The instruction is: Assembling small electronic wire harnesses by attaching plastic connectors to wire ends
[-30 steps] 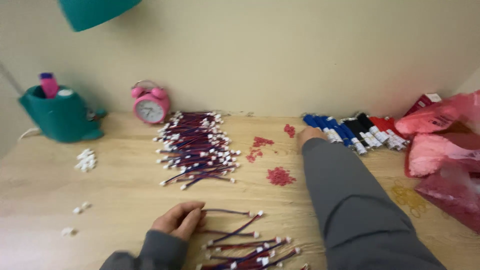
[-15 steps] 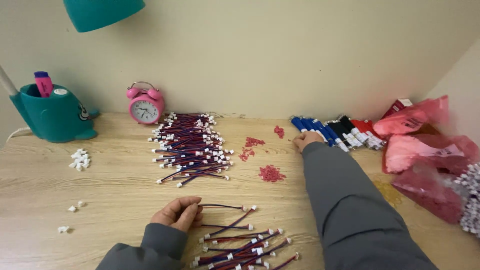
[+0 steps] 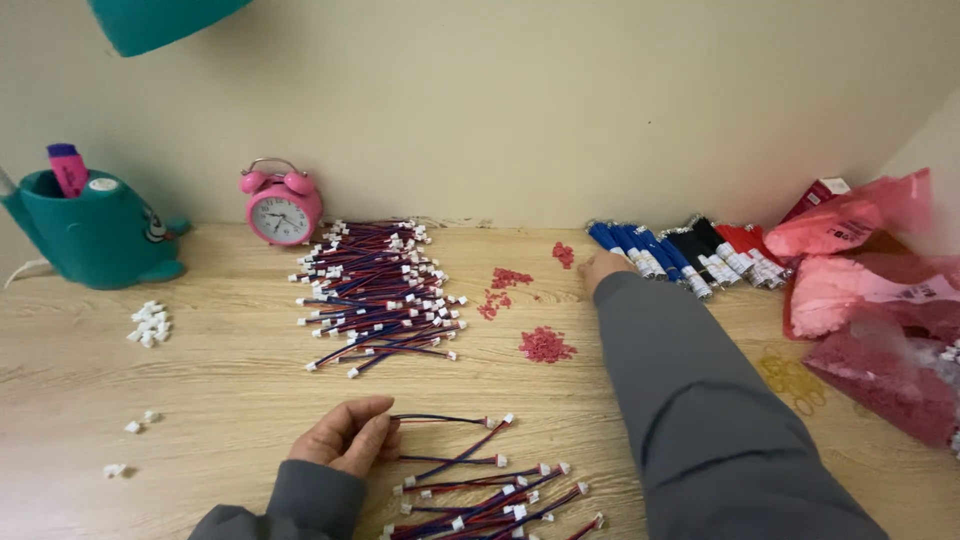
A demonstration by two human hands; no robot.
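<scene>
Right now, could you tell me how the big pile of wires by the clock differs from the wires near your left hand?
The big pile of wires is dense and stacked, lying beside the pink clock; the near wires are few, spread loosely in one layer. The left hand touches the near wires; no hand touches the big pile. Both are red-and-blue with white end plugs.

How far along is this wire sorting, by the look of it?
Seemingly partway. Looks done: a big stack of red-and-blue wires with white plugs lies by the pink alarm clock. In hand: the left hand rests on a smaller loose batch of wires, while the right hand reaches toward the blue, black and red bundles. Left: those bundles and the pink bags.
</scene>
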